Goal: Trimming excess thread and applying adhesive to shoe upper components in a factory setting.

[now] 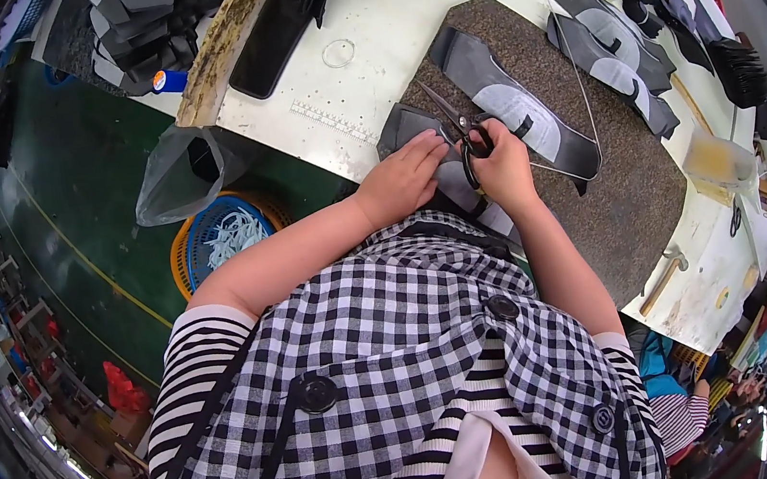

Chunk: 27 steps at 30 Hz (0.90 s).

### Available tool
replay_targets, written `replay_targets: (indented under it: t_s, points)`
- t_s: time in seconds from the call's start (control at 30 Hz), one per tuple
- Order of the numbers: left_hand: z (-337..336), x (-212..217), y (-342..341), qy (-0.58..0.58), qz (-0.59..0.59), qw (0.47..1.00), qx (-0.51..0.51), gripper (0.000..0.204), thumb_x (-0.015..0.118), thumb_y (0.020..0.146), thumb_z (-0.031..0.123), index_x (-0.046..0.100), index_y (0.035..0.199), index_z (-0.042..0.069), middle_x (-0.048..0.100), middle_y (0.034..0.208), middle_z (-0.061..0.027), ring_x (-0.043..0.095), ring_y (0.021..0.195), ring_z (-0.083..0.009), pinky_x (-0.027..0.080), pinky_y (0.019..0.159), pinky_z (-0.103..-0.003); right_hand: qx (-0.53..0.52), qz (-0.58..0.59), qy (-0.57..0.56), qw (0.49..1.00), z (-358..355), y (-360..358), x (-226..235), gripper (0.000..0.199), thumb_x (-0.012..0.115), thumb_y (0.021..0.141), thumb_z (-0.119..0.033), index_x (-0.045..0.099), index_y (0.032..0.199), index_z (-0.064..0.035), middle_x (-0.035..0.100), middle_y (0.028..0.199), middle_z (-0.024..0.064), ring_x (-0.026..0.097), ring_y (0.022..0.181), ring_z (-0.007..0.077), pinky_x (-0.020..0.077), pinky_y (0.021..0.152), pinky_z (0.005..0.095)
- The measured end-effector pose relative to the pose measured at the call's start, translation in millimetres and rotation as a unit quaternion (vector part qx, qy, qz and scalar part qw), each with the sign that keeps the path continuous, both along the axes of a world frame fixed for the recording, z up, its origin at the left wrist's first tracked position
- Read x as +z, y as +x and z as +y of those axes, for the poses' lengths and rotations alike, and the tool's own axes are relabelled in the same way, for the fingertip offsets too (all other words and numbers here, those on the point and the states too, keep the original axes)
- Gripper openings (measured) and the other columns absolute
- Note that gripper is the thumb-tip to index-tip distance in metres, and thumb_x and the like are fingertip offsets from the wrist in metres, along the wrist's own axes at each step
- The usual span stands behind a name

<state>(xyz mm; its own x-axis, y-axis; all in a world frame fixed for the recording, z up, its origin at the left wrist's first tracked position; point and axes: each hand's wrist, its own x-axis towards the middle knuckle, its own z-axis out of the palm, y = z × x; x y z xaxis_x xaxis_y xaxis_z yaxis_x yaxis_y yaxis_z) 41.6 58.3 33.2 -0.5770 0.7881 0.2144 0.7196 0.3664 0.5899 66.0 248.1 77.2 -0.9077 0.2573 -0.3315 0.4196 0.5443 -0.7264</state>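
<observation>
In my right hand [506,165] is a pair of scissors [461,122], my fingers around its black handles. The blades are slightly apart and point up and left. My left hand [404,177] lies beside them at the table's near edge, fingers together on a dark grey cut piece [404,124], its thumb hidden. Part of a grey piece [456,181] hangs below the hands. Beyond the scissors, a long grey piece [517,106] with a lighter rounded patch and a black tab lies on a brown rough mat [637,216].
Similar grey pieces [604,41] lie at the right. A hammer [665,280] rests near the right table edge. Left of me, a basket [180,256] holds pale strips, beside a clear plastic bag [178,184]. A wooden board [222,43] borders the white table [289,107].
</observation>
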Motion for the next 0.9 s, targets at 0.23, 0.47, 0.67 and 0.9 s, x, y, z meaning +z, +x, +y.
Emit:
replay_targets:
  t_s: [0.23,0.47,0.67,0.9]
  points:
    - [-1,-3,-2,0.000,-0.021,1.000,-0.010,0.053,0.063,0.078,0.011,0.047,0.126,-0.003,0.043,0.131,-0.0185,0.041,0.127,-0.0346,0.037,0.106,-0.040,-0.006,-0.028,-0.007,1.000,1,4,1,0.028,0.071,0.069,-0.002,0.060,0.095,-0.0013,0.069,0.091,0.0153,0.067,0.088,0.0304,0.0514,0.076,0.0356]
    - [6,6,-4,-0.064,0.050,0.996,-0.035,0.048,0.061,0.078,0.012,0.050,0.121,-0.006,0.045,0.131,-0.0197,0.042,0.126,-0.0341,0.037,0.106,-0.038,-0.006,0.005,0.002,1.000,9,14,12,0.025,0.069,0.072,-0.004,0.061,0.095,-0.0023,0.069,0.088,0.0144,0.068,0.085,0.0299,0.0517,0.074,0.0357]
    - [15,13,-5,-0.134,0.099,0.985,-0.045,0.044,0.062,0.077,0.014,0.053,0.114,-0.006,0.050,0.127,-0.0203,0.046,0.121,-0.0335,0.039,0.103,-0.034,0.015,0.008,0.210,0.978,57,77,51,0.025,0.069,0.070,-0.007,0.058,0.092,-0.0067,0.067,0.085,0.0128,0.066,0.082,0.0309,0.0513,0.070,0.0409]
    - [19,18,-5,-0.194,0.159,0.966,-0.071,0.040,0.056,0.079,0.014,0.053,0.114,-0.004,0.052,0.126,-0.0219,0.049,0.118,-0.0330,0.043,0.098,-0.036,0.048,0.082,0.158,0.983,50,149,78,0.020,0.068,0.069,0.002,0.059,0.086,-0.0039,0.063,0.076,0.0124,0.064,0.070,0.0301,0.0500,0.062,0.0364]
